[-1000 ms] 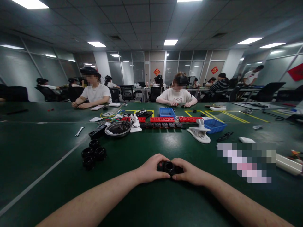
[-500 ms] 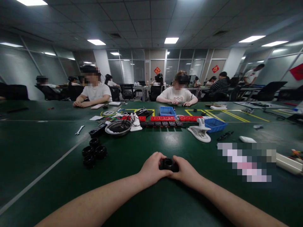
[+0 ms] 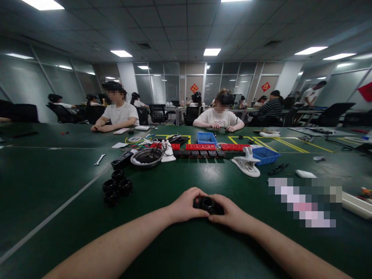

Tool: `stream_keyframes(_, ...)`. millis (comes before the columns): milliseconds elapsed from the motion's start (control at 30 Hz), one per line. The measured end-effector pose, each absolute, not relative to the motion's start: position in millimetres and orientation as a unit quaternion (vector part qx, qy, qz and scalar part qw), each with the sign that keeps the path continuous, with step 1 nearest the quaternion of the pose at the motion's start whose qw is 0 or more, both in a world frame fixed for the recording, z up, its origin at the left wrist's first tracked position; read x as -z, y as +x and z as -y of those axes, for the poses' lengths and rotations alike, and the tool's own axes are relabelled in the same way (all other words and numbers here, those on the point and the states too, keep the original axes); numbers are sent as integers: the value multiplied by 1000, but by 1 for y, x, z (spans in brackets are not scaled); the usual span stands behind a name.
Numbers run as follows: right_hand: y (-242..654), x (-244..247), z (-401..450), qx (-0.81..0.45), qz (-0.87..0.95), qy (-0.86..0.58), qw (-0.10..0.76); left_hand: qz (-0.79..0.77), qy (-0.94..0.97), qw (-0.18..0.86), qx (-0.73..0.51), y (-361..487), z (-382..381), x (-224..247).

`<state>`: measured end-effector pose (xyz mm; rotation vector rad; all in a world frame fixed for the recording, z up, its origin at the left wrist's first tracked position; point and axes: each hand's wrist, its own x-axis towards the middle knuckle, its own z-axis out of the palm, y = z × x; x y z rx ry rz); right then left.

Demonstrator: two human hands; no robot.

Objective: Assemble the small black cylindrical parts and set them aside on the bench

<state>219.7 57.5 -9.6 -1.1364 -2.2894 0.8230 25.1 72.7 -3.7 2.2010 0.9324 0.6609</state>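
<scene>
A black round part with a ring-shaped opening on top sits between my two hands, low over the green table. My left hand is curled around its left side, thumb in front. From the right, my right hand grips it, with dark material showing under the fingers. Small details of the part are too dark to make out. Several black ring-shaped parts are grouped on the table to the left of my hands.
Farther forward are a metal bowl, red strips, blue bins, a white clip stand and a wrench. A blurred patch lies right. Two people sit across the table.
My right hand has shifted slightly right and down around the black part, and more of the part's left side shows. The whole view has moved slightly.
</scene>
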Motion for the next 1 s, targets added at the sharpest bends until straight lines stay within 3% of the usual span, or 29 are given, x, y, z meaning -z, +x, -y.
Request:
stream_keyframes(633,222,8,-63,-403,786,-424,200,-350,839,339,-243,26,-74,2)
stream_keyframes(1000,200,13,-57,-134,795,-566,172,-481,772,279,-308,42,-64,8)
